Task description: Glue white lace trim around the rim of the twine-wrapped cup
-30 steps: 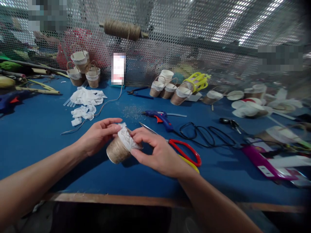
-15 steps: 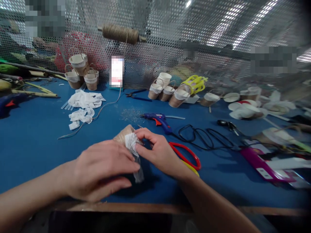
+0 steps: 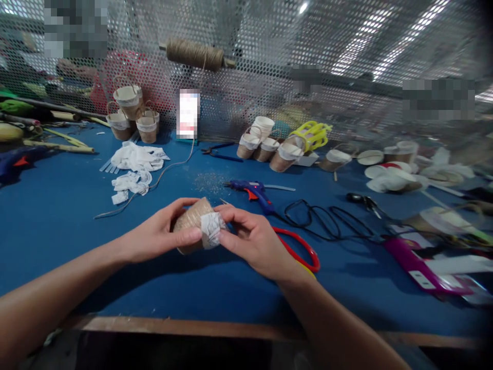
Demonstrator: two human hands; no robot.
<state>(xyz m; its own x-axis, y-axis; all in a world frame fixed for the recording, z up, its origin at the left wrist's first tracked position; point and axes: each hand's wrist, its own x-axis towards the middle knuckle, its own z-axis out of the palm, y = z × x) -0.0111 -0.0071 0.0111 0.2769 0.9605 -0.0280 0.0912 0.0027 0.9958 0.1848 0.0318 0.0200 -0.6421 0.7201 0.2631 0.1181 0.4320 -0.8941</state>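
A twine-wrapped cup point(image 3: 191, 222) lies on its side between my hands, just above the blue table. White lace ribbon point(image 3: 210, 229) wraps round its rim end, on the right. My left hand point(image 3: 164, 228) grips the cup's body, thumb in front and fingers behind. With thumb and fingers, my right hand point(image 3: 250, 236) pinches the lace at the rim; the cup's mouth is hidden behind these fingers. Beyond my right hand lies a blue glue gun point(image 3: 254, 191). Red-handled scissors point(image 3: 298, 249) are partly covered by my right forearm.
Finished-looking small baskets stand at the back left point(image 3: 131, 103) and back centre point(image 3: 283, 156). Loose lace point(image 3: 136, 155) lies to the left beside a twine strand. A twine spool point(image 3: 194, 54) hangs on the mesh. A black cord point(image 3: 319, 221) and purple power strip point(image 3: 419, 267) occupy the right.
My left hand has moved from over the hanging lace end to grip the cup's body. The lace tail that hung down now lies against the cup. My right hand stays at the rim.
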